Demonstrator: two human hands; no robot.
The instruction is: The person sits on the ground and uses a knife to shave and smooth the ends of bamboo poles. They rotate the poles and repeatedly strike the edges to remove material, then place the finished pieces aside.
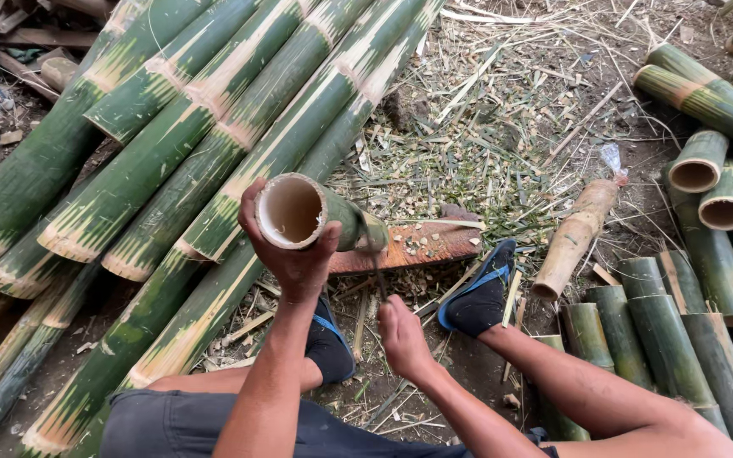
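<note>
Head view, looking straight down. Left hand [292, 246] wrapped round the open end of a short green bamboo section [316, 216], fingers [252, 216] curled over the far rim and thumb [330, 242] hooked on the near side, so a wide grip clamped tight on the tube. Hollow mouth facing back toward the camera, long axis running away and to the right, far end resting on a reddish wooden chopping block [413, 246] just past the thumb.

Right hand [402, 335] lower down, fingers closed in a fist round the handle of a dark blade [375, 259]. Blade pointing up from the fist, tip touching the bamboo's side right of the thumb. Exactly how the edge sits: can't tell, too thin and blurry.

Left of the curled fingers: a pile of long green bamboo poles [171, 144]. Right of the fist: two feet in blue-trimmed black shoes [481, 293], a tan stripped piece [574, 237], and cut green tubes [697, 161] well apart. Chips and shavings [468, 144] beyond the block.
</note>
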